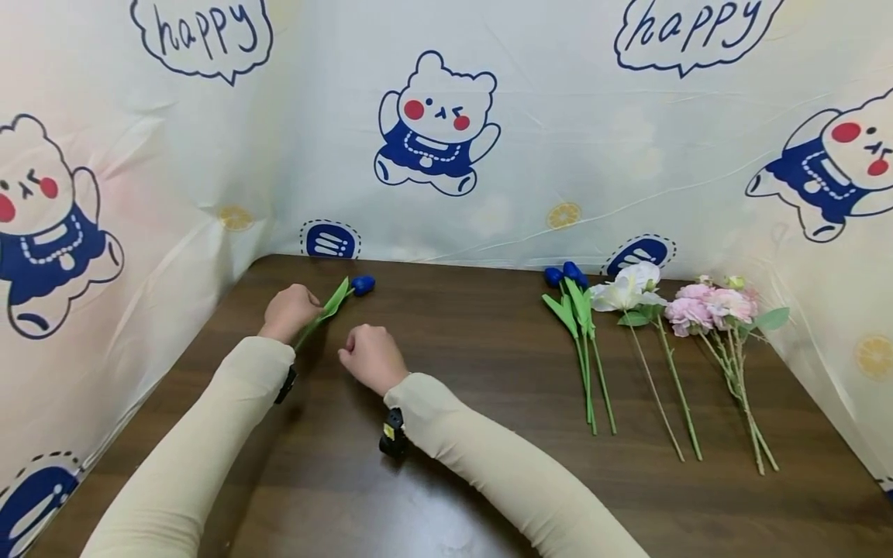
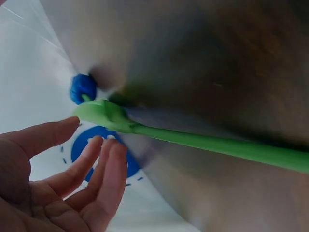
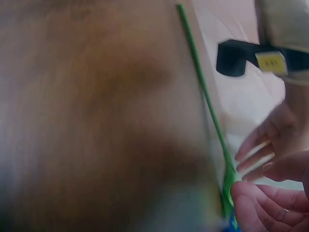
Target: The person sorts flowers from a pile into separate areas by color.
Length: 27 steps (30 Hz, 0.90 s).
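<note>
A blue tulip [image 1: 363, 285] with green leaves and a long green stem lies at the left of the table. My left hand [image 1: 289, 311] is beside its leaves; in the left wrist view that hand [image 2: 63, 179] has its thumb tip at the leaf edge and its fingers apart from the stem [image 2: 212, 144]. Whether the thumb touches the leaf I cannot tell. To the right of the tulip, my right hand [image 1: 373, 356] hovers with loosely bent fingers and nothing in them. The right wrist view shows a gap between this hand's [image 3: 275, 203] thumb and fingers.
Toward the right lie two more blue tulips [image 1: 582, 333], white flowers [image 1: 628, 291] on long stems, and pink flowers [image 1: 715, 308] with several stems. The brown wooden table [image 1: 460, 325] meets a printed cloth backdrop [image 1: 544, 147] at its back and sides.
</note>
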{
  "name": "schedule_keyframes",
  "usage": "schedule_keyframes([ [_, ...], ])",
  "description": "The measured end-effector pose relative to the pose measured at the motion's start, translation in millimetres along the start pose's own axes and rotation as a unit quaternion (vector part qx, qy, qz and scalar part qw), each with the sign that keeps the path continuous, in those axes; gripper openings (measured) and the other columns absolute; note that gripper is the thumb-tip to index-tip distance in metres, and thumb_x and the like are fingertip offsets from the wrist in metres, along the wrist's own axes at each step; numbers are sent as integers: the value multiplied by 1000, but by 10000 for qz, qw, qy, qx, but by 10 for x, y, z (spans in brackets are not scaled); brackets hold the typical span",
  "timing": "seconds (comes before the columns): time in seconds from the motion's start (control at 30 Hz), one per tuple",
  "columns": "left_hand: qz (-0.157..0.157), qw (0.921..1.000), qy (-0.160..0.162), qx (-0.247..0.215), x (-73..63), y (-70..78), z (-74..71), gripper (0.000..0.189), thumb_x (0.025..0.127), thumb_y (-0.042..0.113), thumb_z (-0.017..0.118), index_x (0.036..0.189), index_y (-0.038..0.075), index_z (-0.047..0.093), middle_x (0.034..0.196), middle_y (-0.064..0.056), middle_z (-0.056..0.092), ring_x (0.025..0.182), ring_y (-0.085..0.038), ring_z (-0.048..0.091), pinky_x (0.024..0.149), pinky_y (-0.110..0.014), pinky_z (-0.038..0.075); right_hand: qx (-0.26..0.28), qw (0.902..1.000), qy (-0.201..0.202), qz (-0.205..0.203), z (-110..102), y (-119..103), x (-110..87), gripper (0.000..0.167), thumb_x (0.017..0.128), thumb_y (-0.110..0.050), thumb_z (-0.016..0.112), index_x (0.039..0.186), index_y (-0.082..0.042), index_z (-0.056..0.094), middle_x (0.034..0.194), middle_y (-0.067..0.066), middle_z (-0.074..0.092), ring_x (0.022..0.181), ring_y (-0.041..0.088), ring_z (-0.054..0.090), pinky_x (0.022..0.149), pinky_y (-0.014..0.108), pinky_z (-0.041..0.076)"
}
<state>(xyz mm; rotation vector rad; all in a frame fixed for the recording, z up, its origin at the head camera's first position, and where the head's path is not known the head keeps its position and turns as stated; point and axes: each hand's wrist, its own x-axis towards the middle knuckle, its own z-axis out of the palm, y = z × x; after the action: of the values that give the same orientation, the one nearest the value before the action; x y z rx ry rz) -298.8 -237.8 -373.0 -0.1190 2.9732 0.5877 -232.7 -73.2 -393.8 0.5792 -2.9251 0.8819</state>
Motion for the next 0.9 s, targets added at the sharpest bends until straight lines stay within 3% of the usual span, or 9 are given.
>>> schedule_keyframes([
  [0.2, -108, 9998, -180, -34, 44, -49, 50, 21, 81, 18, 62, 86, 0, 71, 88, -14, 67, 76, -26, 56, 64, -36, 47, -99, 9996, -237, 63, 178, -129, 20, 34, 87, -24, 66, 57, -14, 55, 49, -8, 46, 46, 6, 42, 46, 17, 33],
  [0.5, -457, 9967, -658, -89, 88, -37, 67, 21, 80, 18, 67, 83, -3, 69, 53, 0, 57, 54, -13, 56, 52, -25, 41, -139, 9991, -384, 150, 219, -152, 31, 32, 87, -25, 66, 58, -14, 57, 51, -6, 53, 47, 5, 46, 46, 17, 35],
  [0.73, -635, 9864, -1168, -963, 153, 9, 113, 16, 85, 12, 62, 81, -3, 61, 53, 1, 60, 51, -7, 63, 58, -22, 51, -196, 9989, -359, 235, 187, -116, 60, 32, 87, -24, 66, 57, -13, 59, 54, -4, 59, 48, 6, 50, 46, 18, 37],
  [0.9, -841, 9797, -1252, -1320, 171, 33, 165, 13, 86, 10, 60, 83, -2, 56, 54, 0, 59, 52, -7, 64, 63, -24, 54, -502, 9969, -496, 356, 210, -119, 68, 37, 85, -26, 69, 54, -14, 52, 51, -5, 52, 49, 6, 50, 47, 19, 39],
])
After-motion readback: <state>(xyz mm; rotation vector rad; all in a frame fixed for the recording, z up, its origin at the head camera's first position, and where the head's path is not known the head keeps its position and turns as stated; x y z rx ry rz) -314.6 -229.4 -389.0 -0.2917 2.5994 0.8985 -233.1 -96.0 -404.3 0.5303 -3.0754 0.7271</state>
